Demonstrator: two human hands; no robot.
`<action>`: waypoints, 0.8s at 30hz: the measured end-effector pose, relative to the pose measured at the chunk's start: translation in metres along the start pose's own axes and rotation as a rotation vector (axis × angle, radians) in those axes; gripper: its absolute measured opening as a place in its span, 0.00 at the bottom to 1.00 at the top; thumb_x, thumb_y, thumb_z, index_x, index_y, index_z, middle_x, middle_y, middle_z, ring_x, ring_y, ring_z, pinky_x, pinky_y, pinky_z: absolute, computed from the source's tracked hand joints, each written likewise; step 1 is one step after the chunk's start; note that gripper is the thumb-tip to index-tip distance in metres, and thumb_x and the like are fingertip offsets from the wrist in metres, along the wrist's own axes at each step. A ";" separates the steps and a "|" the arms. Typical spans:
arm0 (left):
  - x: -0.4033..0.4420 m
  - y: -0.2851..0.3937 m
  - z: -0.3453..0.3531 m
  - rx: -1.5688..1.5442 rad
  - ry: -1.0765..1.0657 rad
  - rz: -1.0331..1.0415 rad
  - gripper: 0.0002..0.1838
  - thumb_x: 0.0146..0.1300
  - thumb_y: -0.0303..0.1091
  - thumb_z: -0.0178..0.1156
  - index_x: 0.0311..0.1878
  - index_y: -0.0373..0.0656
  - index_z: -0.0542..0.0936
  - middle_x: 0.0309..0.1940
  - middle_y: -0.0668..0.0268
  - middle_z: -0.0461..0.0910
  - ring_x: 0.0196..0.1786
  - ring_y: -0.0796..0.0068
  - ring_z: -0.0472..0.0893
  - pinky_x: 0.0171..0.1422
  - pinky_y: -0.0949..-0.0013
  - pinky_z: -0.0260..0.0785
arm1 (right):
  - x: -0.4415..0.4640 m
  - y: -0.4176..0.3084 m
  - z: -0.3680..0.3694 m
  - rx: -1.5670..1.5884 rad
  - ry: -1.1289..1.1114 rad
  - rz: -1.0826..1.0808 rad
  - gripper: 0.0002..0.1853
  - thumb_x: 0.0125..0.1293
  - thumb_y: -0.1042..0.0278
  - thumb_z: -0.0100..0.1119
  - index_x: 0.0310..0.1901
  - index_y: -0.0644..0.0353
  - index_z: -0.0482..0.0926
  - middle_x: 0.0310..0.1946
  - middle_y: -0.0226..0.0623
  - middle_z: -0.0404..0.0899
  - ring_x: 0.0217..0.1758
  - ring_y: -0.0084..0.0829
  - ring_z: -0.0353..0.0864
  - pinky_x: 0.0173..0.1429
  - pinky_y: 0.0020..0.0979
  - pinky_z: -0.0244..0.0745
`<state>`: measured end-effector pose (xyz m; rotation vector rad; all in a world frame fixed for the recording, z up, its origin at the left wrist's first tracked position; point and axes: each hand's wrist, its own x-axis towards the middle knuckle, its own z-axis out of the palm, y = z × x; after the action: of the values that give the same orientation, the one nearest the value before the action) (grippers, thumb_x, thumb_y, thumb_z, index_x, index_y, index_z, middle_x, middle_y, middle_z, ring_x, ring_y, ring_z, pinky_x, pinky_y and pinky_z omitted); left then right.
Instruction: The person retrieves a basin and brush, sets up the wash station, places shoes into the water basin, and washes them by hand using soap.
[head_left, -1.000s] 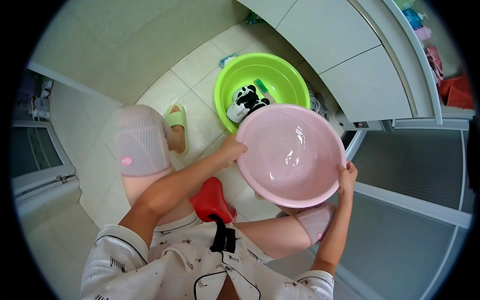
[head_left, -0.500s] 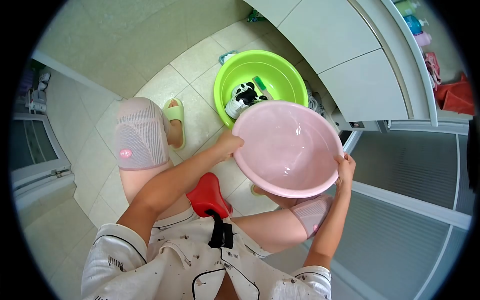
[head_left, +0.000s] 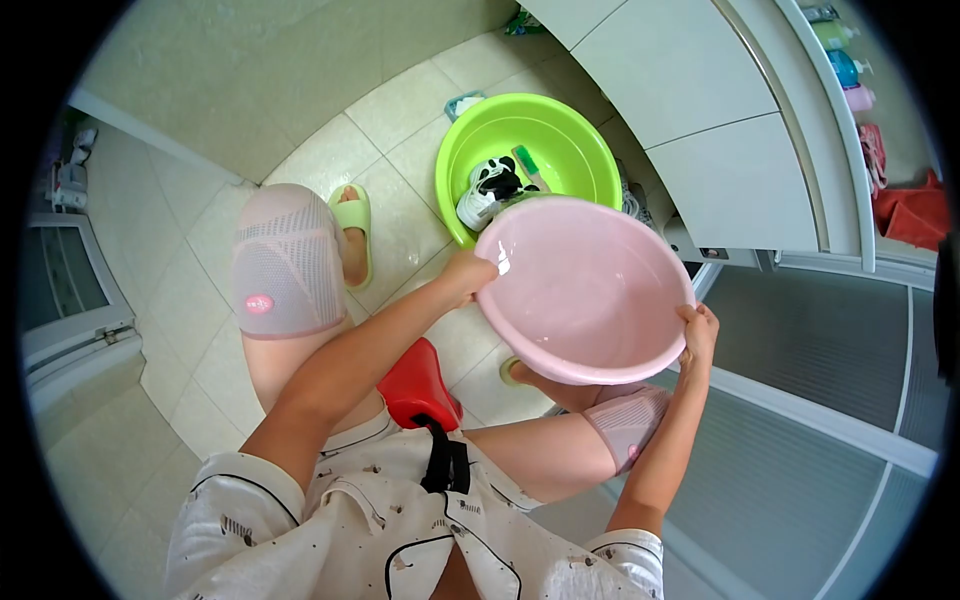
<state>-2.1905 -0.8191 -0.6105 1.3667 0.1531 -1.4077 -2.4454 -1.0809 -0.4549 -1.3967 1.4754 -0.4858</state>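
A pink basin (head_left: 590,285) is held up between my two hands, with some clear water visible in it. My left hand (head_left: 468,279) grips its left rim, and my right hand (head_left: 699,334) grips its right rim. Behind it, partly covered by it, a green basin (head_left: 592,130) stands on the tiled floor. Inside the green basin lie a black-and-white shoe (head_left: 487,190) and a brush with green bristles (head_left: 525,160).
A red stool (head_left: 420,385) is beneath me, between my legs. White cabinets (head_left: 740,180) line the upper right, with glass sliding panels (head_left: 790,490) below them. A small blue dish (head_left: 462,104) sits behind the green basin. Pump bottles (head_left: 846,68) stand at the upper right.
The pink basin has risen slightly in view and tilted, with both my hands still on its rim. The view has shifted a little.
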 end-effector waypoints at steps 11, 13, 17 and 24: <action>0.017 0.001 0.005 0.040 0.009 -0.035 0.23 0.57 0.23 0.57 0.58 0.30 0.77 0.44 0.51 0.83 0.38 0.56 0.87 0.37 0.56 0.82 | 0.013 -0.008 0.001 0.020 0.035 0.003 0.13 0.57 0.82 0.56 0.44 0.76 0.77 0.35 0.45 0.82 0.32 0.33 0.83 0.36 0.31 0.79; 0.015 0.002 0.007 -0.011 0.012 -0.026 0.21 0.56 0.21 0.58 0.54 0.25 0.77 0.44 0.47 0.83 0.40 0.53 0.87 0.38 0.54 0.82 | 0.015 -0.009 0.000 0.008 0.041 0.002 0.13 0.57 0.82 0.56 0.44 0.76 0.77 0.35 0.45 0.82 0.32 0.33 0.83 0.36 0.31 0.79; 0.023 -0.001 0.008 -0.051 -0.003 -0.034 0.20 0.56 0.21 0.57 0.53 0.21 0.78 0.44 0.46 0.83 0.40 0.51 0.86 0.39 0.54 0.82 | 0.017 -0.016 0.001 -0.020 0.057 0.000 0.13 0.57 0.82 0.56 0.45 0.76 0.77 0.36 0.45 0.82 0.33 0.33 0.83 0.37 0.31 0.80; 0.042 -0.018 0.013 -0.088 -0.017 -0.029 0.20 0.55 0.22 0.57 0.52 0.22 0.79 0.43 0.46 0.84 0.40 0.53 0.87 0.40 0.55 0.81 | 0.015 -0.031 0.007 -0.015 0.068 -0.028 0.14 0.57 0.84 0.56 0.46 0.76 0.76 0.37 0.46 0.82 0.34 0.33 0.84 0.38 0.31 0.81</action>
<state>-2.1998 -0.8460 -0.6483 1.2844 0.2216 -1.4204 -2.4209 -1.0995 -0.4379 -1.4264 1.5185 -0.5452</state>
